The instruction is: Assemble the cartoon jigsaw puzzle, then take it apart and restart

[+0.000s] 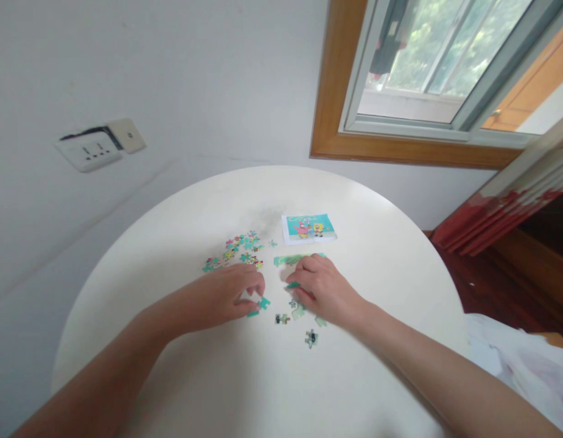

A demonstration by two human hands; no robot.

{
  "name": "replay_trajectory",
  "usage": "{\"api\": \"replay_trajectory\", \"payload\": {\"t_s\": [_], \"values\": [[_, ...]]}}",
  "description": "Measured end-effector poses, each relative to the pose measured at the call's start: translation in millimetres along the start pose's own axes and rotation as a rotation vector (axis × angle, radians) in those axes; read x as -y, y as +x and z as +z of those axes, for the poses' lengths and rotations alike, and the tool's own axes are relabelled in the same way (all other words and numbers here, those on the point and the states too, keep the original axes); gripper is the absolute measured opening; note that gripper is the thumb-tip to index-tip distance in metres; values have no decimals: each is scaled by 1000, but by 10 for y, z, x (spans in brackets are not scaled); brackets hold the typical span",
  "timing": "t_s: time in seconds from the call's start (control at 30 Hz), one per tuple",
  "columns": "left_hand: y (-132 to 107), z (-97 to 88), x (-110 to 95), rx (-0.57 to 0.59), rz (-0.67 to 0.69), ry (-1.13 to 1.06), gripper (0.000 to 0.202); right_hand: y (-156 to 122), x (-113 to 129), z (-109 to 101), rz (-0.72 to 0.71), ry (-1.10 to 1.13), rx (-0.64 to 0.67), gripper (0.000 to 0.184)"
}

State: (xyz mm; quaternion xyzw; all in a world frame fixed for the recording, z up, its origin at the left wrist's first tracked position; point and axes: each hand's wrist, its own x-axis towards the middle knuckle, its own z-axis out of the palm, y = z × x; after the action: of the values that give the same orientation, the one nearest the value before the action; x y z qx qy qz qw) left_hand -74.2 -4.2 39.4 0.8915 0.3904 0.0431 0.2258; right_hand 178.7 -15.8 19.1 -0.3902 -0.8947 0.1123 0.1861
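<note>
My left hand [226, 297] rests on the round white table [171, 365], its fingers curled and pinched on a small teal puzzle piece [263, 303]. My right hand [324, 287] lies just to the right, its bent fingers pressing on a teal piece [292, 285] at the joined green strip of pieces [288, 260]. Loose pieces [282, 318] lie between and below the hands, one more piece [311, 337] nearer me. A scatter of several colourful pieces [238, 248] sits beyond my left hand.
A small cartoon picture card [308, 227] lies past the strip. A wall socket [90, 151] is on the left wall. A wood-framed window [427, 91] and a striped curtain [504, 207] are at the right. White cloth [514, 359] lies at the table's right edge.
</note>
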Motion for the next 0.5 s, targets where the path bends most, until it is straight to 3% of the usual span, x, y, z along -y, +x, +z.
{"api": "replay_trajectory", "payload": {"t_s": [0.2, 0.33, 0.5], "values": [[125, 137, -43, -53, 2, 53, 5, -9, 292, 146, 48, -77, -15, 22], [140, 143, -40, -43, 22, 39, 8, 6, 286, 188, 143, -50, -32, 12], [105, 112, 8, -42, -27, -6, 12, 33, 212, 217, 183, 69, -38, 14]]}}
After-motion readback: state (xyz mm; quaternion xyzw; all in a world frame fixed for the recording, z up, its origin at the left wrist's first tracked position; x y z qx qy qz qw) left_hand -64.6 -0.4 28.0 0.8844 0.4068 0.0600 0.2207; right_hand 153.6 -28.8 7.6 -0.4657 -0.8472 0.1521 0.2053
